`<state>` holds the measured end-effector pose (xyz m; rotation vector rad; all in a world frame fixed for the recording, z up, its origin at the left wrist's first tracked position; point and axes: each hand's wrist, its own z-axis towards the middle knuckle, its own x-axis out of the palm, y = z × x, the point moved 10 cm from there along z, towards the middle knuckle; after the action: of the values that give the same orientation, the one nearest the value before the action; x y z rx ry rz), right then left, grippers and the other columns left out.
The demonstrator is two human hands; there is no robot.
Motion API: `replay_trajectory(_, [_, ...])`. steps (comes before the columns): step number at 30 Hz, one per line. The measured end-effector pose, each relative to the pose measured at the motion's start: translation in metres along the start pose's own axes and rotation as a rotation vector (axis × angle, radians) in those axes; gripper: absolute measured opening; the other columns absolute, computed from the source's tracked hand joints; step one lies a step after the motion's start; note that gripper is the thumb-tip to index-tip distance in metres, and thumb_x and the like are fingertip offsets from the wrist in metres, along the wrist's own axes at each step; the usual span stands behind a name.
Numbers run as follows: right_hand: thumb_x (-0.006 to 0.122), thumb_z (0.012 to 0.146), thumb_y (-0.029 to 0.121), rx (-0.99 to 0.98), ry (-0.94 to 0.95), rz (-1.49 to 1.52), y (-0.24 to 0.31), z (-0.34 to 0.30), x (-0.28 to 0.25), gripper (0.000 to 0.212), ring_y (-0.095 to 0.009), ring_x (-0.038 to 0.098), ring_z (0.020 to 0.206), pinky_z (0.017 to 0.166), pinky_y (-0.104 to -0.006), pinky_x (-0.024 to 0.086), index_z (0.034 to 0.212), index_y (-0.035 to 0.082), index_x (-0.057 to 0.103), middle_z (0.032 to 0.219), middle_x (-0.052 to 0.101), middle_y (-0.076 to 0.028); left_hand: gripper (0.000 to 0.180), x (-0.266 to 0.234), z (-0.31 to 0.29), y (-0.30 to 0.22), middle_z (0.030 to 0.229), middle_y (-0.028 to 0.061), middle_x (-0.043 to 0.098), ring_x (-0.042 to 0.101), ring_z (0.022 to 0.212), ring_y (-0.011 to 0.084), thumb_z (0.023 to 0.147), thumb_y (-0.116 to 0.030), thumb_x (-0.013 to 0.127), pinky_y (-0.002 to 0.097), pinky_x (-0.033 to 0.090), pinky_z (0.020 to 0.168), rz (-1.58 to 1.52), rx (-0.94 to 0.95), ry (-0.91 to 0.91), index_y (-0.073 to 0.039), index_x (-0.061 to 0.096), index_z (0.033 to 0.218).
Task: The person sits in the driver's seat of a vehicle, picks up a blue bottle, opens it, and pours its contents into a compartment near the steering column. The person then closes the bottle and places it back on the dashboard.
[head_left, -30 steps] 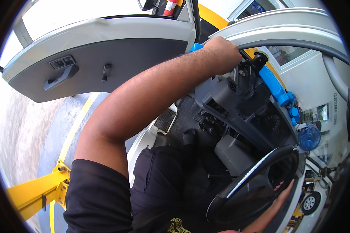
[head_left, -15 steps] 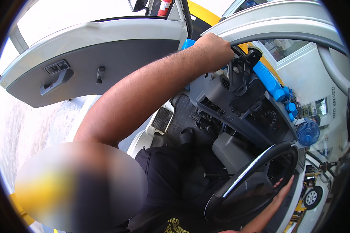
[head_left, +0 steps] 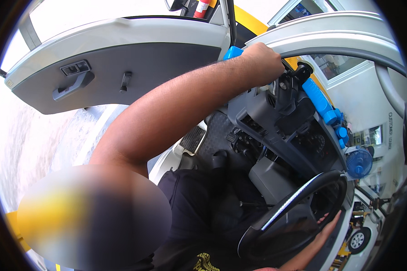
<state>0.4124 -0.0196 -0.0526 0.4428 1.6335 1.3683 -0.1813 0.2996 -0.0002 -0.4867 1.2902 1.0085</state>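
My left arm stretches up and across the cab. My left hand (head_left: 263, 64) is closed around the dark-trimmed front pillar of the door frame (head_left: 343, 51), its back toward me, so the fingers are mostly hidden. At the lower right, my right hand (head_left: 326, 229) has its fingers curled round the rim of the black steering wheel (head_left: 285, 205), which carries a shiny silver strip. Beyond the wheel lies the grey dashboard (head_left: 254, 109) with its instrument cluster (head_left: 315, 141).
An opened vehicle door (head_left: 135, 74) fills the upper left. Blue bottle-like items (head_left: 319, 101) and a small blue fan (head_left: 359, 163) sit along the dashboard. Pedals (head_left: 233, 137) are in the footwell, near my foot (head_left: 220, 159). A red fire extinguisher (head_left: 201, 8) shows beyond the door.
The view has shifted slightly, so the door, dashboard and left hand appear a little farther right. Both hands keep their holds.
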Motion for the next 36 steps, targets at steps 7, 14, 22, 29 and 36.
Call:
replay_trajectory(7, [0.05, 0.1, 0.078, 0.001, -0.018, -0.004, 0.0003, -0.0021, -0.0013, 0.069, -0.015, 0.055, 0.052, 0.052, -0.03, 0.045, 0.085, 0.012, 0.062, 0.06, 0.053, -0.001, 0.011, -0.0035, -0.0013, -0.0005, 0.1, 0.0099, 0.081, 0.081, 0.093, 0.0248, 0.091, -0.011, 0.078, 0.0377, 0.067, 0.083, -0.014, 0.008, -0.062, -0.011, 0.082, 0.102])
replay_trajectory(14, [0.049, 0.101, 0.077, -0.017, -0.001, 0.004, 0.0014, -0.0008, -0.0008, 0.069, -0.015, 0.054, 0.051, 0.051, -0.0294, 0.045, 0.084, 0.011, 0.061, 0.06, 0.054, -0.001, 0.016, -0.0022, 0.0006, -0.0017, 0.107, 0.0078, 0.082, 0.08, 0.102, 0.0234, 0.094, -0.016, 0.076, 0.038, 0.065, 0.088, 0.016, 0.008, -0.01, -0.015, 0.083, 0.109])
replay_trajectory(22, [0.05, 0.101, 0.076, -0.006, -0.007, 0.013, -0.0035, 0.0038, -0.0047, 0.068, -0.015, 0.054, 0.051, 0.051, -0.0295, 0.045, 0.083, 0.012, 0.062, 0.06, 0.054, -0.001, 0.022, -0.0036, 0.0035, -0.0025, 0.113, 0.0061, 0.081, 0.079, 0.107, 0.0229, 0.094, -0.017, 0.076, 0.0381, 0.064, 0.09, 0.035, -0.008, 0.038, -0.017, 0.083, 0.114])
replay_trajectory(29, [0.05, 0.102, 0.075, 0.008, 0.006, 0.014, -0.0052, 0.0035, -0.0041, 0.067, -0.015, 0.055, 0.051, 0.051, -0.0291, 0.045, 0.084, 0.012, 0.062, 0.06, 0.054, -0.001, 0.019, -0.005, 0.0039, -0.0033, 0.11, 0.0053, 0.081, 0.079, 0.106, 0.0241, 0.093, -0.017, 0.076, 0.0383, 0.064, 0.089, -0.001, 0.002, 0.038, -0.017, 0.083, 0.111])
replay_trajectory(36, [0.049, 0.103, 0.075, -0.003, 0.027, 0.02, -0.0051, 0.0045, -0.0024, 0.068, -0.015, 0.055, 0.051, 0.051, -0.0295, 0.046, 0.085, 0.011, 0.061, 0.06, 0.053, -0.002, 0.014, -0.008, 0.0044, -0.0052, 0.1, 0.0085, 0.081, 0.081, 0.096, 0.0236, 0.089, -0.011, 0.08, 0.0374, 0.066, 0.085, 0.006, 0.018, -0.01, -0.012, 0.082, 0.103])
